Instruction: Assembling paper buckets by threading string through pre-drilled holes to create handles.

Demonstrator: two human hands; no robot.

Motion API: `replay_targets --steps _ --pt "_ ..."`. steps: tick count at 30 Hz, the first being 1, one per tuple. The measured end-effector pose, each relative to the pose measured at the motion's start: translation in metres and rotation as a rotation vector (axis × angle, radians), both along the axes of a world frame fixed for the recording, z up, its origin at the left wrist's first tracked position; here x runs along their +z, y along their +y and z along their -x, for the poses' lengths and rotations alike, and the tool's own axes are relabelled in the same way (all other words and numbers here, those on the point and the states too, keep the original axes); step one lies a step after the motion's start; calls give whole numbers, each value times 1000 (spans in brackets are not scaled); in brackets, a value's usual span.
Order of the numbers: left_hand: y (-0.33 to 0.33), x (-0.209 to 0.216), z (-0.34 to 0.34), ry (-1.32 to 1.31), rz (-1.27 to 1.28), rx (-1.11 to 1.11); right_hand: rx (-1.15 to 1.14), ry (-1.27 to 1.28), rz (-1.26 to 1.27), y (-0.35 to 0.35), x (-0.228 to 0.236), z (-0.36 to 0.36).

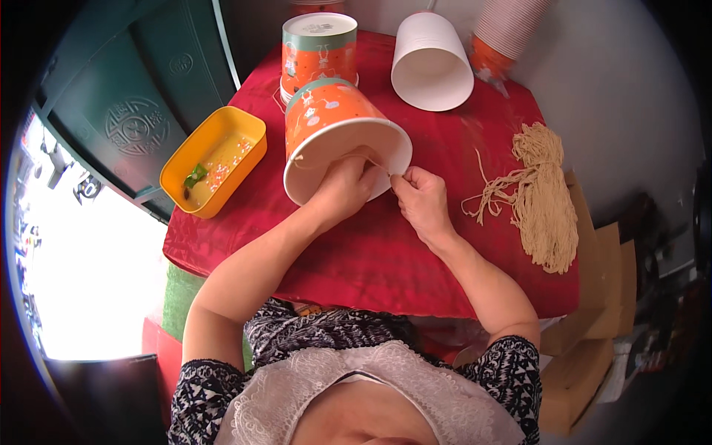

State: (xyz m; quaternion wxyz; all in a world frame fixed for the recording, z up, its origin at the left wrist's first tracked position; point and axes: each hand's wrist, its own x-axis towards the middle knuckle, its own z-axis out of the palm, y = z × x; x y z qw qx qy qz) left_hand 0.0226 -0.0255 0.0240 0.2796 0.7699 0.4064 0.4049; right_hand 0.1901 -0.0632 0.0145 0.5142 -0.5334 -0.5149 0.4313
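Observation:
An orange paper bucket with a green base band and printed figures lies tilted on its side, its white mouth facing me. My left hand reaches into that mouth with its fingers curled; its fingertips are partly hidden. Between my hands runs a thin beige cord, passing from the left fingers toward the rim on the right. My right hand pinches the cord's end just outside the rim. A short knotted cord end shows at the rim's left side.
Beyond the bucket stands an upside-down orange bucket. A white bucket lies farther right, near a stack of nested buckets. A yellow tray with small bits sits left; a beige cord bundle lies right on the red-covered table.

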Motion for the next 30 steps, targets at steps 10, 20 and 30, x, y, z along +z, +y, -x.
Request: replay_targets --steps 10,20,30 --pt "0 -1 -5 -50 325 16 71 9 3 -3 -2 5" --pt "-5 8 -7 2 316 -12 26 -332 22 -3 25 -13" --pt "-7 -5 -7 -177 337 -38 65 -748 -112 -3 17 -16"
